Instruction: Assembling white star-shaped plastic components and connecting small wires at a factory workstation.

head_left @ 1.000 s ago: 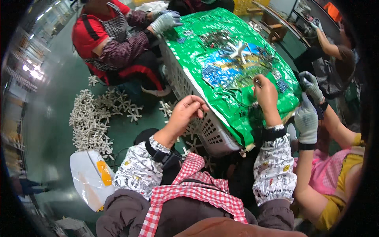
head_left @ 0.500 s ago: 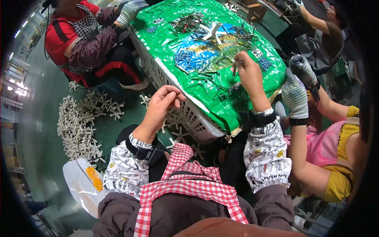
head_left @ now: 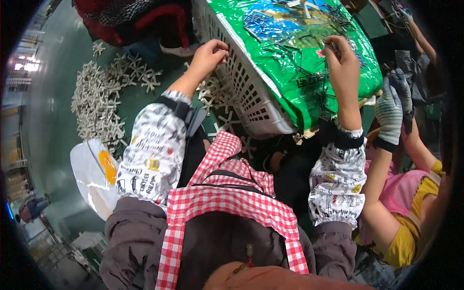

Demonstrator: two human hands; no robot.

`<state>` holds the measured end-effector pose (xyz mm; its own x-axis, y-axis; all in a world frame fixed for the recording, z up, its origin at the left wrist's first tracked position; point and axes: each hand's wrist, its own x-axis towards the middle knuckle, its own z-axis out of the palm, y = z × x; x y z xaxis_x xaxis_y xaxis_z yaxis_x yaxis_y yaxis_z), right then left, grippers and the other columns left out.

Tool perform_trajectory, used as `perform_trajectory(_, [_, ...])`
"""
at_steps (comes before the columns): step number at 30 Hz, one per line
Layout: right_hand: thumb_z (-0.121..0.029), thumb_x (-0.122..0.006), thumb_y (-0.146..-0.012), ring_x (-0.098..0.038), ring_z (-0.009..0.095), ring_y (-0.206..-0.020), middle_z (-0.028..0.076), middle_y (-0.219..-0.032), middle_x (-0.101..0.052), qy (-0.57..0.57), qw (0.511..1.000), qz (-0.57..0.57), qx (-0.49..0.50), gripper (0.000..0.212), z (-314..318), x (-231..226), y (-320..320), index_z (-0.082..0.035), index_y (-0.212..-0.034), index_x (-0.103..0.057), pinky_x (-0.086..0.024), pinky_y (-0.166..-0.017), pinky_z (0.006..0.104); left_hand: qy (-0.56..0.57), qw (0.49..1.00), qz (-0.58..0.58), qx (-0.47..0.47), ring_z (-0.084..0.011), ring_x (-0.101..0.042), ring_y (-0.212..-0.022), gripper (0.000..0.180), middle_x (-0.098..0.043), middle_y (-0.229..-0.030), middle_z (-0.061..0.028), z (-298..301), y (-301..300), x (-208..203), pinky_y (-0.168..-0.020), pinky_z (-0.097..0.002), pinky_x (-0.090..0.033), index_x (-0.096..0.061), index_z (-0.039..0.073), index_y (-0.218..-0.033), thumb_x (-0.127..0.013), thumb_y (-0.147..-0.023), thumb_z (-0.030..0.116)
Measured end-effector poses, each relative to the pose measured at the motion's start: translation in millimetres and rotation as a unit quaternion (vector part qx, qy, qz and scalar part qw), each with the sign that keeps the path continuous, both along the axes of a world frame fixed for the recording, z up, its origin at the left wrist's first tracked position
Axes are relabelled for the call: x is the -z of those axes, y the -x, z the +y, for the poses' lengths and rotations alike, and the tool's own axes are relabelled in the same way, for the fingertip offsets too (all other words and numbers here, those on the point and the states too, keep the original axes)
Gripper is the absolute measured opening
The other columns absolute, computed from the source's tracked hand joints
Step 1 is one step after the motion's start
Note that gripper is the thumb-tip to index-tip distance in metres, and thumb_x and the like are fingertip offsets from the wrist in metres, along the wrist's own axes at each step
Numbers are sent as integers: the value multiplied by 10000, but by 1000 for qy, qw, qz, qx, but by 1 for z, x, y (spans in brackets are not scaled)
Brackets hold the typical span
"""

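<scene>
My left hand [head_left: 208,62] hovers beside the near left edge of an upturned-looking white plastic crate [head_left: 247,92]. Its fingers are curled together, and whatever they may hold is hidden. My right hand [head_left: 344,67] is over the shiny green plastic sheet [head_left: 268,70] that covers the crate's top. Thumb and fingertips pinch close to some small dark strips [head_left: 285,54]; I cannot make out what is between them. Small blue pieces [head_left: 258,23] and a white star-shaped part [head_left: 305,7] lie farther back on the sheet.
White star-shaped parts [head_left: 94,106] are heaped on the green floor at left, with more beside the crate. A white sheet-like object with an orange patch [head_left: 89,176] is near my left elbow. A co-worker's striped gloved hand [head_left: 389,113] is at right; another person sits far left.
My view has shifted, so the crate appears farther up and right. Both hands stay raised with fingers together; the right still pinches over the sheet. The co-worker's gloved hands at right are now closer together.
</scene>
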<state>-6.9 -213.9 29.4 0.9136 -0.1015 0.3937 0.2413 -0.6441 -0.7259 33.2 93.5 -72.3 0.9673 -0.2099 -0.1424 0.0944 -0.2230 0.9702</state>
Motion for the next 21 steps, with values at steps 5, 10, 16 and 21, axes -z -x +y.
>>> perform_trajectory(5, [-69, -584, -807, -619, 231, -667, 117, -764, -632, 29, 999, -35, -21, 115, 19, -11, 20, -56, -921, -590, -458, -583, 306, -482, 866, -78, 105, -380, -573, -913, 193, -603, -942, -220, 17, 13, 104, -785, -468, -460, -595, 2, -875, -505, -739, 105])
perform_trajectory(10, [-44, -578, -795, -604, 317, -731, 137, -836, -618, 41, 998, -26, -43, 111, 32, -18, 34, -47, -905, -573, -465, -620, 354, -564, 824, 23, 49, -349, -605, -890, 222, -609, -994, -179, 23, 63, 182, -734, -445, -509, -619, 52, -952, -481, -781, 88])
perform_trajectory(16, [-38, -582, -786, -597, 319, -709, 134, -814, -614, 33, 999, -32, -27, 95, 20, -26, 27, -44, -878, -563, -458, -606, 367, -585, 808, 61, 16, -310, -583, -913, 173, -533, -1030, -151, 19, 84, 221, -729, -433, -485, -610, 76, -934, -507, -814, 146])
perform_trajectory(21, [-39, -585, -785, -598, 314, -707, 124, -811, -614, 35, 998, -41, -33, 93, 24, -20, 21, -60, -873, -565, -462, -602, 360, -619, 785, 23, 23, -287, -627, -804, 162, -605, -958, -124, 32, 89, 244, -683, -423, -498, -648, 78, -840, -504, -806, 144])
